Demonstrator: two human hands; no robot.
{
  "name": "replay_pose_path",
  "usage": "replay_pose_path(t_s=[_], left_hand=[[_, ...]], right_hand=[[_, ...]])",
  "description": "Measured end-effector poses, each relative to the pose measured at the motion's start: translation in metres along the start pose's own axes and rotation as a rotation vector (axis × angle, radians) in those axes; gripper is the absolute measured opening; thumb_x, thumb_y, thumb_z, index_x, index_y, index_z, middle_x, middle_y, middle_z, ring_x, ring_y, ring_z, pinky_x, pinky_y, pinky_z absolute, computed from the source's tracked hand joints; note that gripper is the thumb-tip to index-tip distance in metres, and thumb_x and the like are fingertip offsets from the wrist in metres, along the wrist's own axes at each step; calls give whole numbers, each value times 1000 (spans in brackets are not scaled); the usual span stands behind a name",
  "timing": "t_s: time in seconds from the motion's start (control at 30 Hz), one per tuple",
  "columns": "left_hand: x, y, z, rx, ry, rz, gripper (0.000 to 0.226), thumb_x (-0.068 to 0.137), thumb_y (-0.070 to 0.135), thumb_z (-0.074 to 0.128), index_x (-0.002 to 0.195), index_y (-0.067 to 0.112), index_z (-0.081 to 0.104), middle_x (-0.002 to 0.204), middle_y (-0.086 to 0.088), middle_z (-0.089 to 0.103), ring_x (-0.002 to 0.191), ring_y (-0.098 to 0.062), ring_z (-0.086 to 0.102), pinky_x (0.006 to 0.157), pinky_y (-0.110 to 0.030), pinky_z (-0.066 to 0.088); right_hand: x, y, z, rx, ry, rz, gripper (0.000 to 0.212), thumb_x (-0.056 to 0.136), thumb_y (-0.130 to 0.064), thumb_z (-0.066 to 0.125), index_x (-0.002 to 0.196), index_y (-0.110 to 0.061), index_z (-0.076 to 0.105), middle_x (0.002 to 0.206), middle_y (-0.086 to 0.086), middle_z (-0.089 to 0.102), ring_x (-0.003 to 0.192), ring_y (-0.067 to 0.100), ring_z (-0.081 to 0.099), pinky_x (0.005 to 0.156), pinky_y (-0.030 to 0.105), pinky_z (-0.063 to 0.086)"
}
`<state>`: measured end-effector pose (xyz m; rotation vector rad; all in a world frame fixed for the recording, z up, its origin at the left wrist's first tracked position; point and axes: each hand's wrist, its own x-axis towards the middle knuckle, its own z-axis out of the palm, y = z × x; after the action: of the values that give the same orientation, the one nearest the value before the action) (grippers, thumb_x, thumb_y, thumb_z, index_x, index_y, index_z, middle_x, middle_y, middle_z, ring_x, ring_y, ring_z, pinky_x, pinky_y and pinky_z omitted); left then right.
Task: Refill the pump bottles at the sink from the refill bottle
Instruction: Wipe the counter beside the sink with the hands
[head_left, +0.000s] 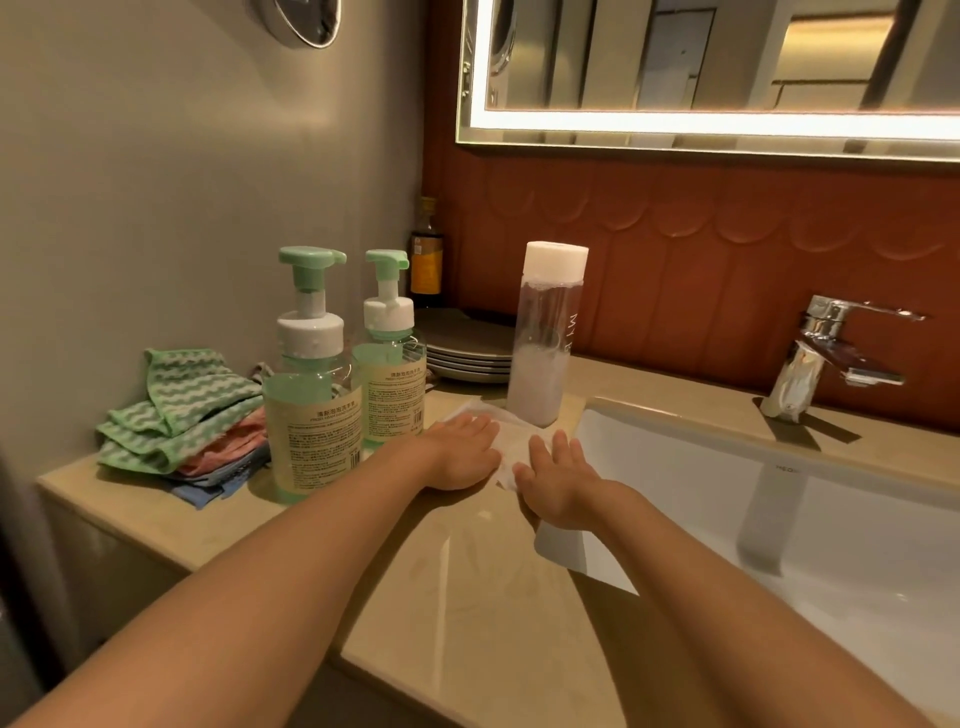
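Two green pump bottles stand side by side on the beige counter (467, 597): the nearer, larger-looking one (311, 395) at left, the farther one (392, 358) just behind and to its right. A tall clear refill bottle (545, 338) with a white cap stands upright right of them, partly filled with whitish liquid. A white paper tissue (511, 441) lies flat on the counter in front of it. My left hand (462, 452) presses flat on the tissue's left part. My right hand (556, 483) rests flat on its right part, near the sink's corner.
A white sink basin (779, 519) with a chrome tap (821, 353) fills the right. Folded cloths (182, 421) are piled at the counter's left by the wall. Stacked plates (467, 348) and a dark bottle (427, 254) sit at the back corner. A lit mirror (701, 67) hangs above.
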<state>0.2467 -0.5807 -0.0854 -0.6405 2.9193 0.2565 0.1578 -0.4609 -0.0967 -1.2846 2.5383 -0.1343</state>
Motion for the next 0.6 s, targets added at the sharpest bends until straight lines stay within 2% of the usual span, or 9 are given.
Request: replay_pose_path(t_s=[0.6], left_hand=[[-114, 4, 24, 15, 42, -4, 57, 101, 40, 19, 150, 18, -1, 158, 1, -7, 144, -15, -9, 117, -37, 0]], right_hand=[[-101, -44, 21, -117, -32, -13, 60, 101, -44, 13, 150, -19, -10, 155, 9, -21, 143, 29, -17, 116, 43, -3]])
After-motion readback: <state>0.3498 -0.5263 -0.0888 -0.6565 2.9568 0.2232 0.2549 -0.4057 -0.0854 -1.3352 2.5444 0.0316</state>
